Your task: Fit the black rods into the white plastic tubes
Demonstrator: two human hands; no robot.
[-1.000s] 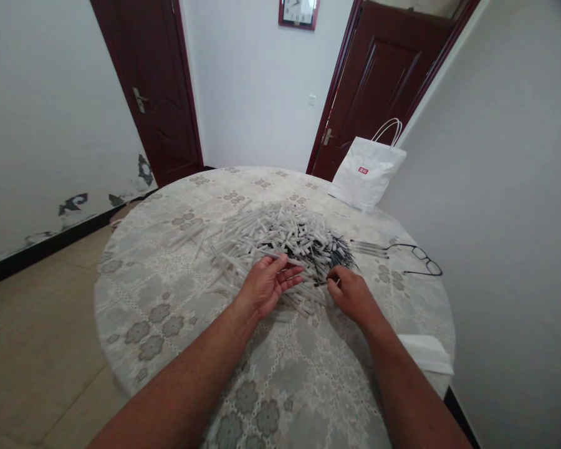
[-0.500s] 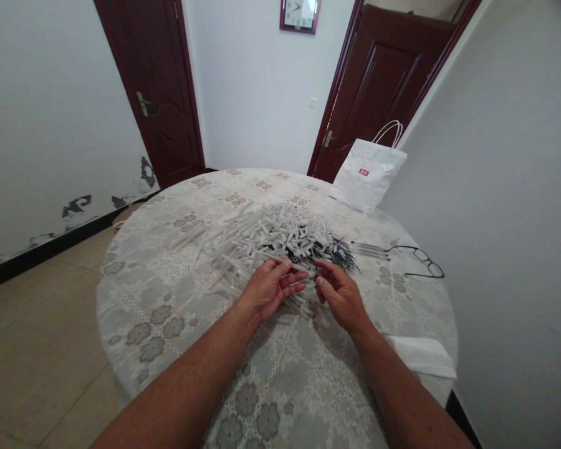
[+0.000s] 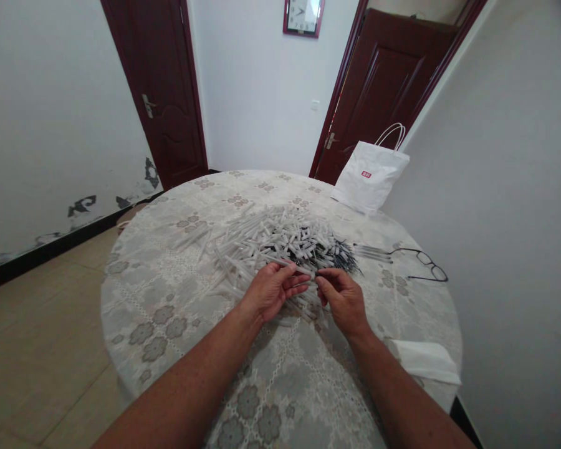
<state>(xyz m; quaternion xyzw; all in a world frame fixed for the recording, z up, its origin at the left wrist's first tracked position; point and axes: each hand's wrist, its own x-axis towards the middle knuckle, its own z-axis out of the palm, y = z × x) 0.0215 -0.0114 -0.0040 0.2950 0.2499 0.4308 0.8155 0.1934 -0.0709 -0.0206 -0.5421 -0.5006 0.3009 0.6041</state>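
Note:
A heap of clear plastic pen barrels (image 3: pixel 257 240) lies mid-table, with a smaller heap of thin black refills (image 3: pixel 339 252) at its right side. My left hand (image 3: pixel 271 290) holds a clear pen barrel (image 3: pixel 302 270) by thumb and fingers at the near edge of the heap. My right hand (image 3: pixel 343 299) sits just to its right, fingertips pinched at the barrel's right end, apparently on a thin refill; the piece is too small to make out. The two hands almost touch.
The round table (image 3: pixel 168 305) has a lace floral cloth. A white paper bag (image 3: pixel 369 178) stands at the far right, glasses (image 3: pixel 423 262) lie right of the refills, and a folded white cloth (image 3: pixel 425 362) hangs at the near right edge. Wall close on the right.
My right hand left the black refill heap and came left to meet my left hand, which kept hold of the barrel. The view shifted slightly.

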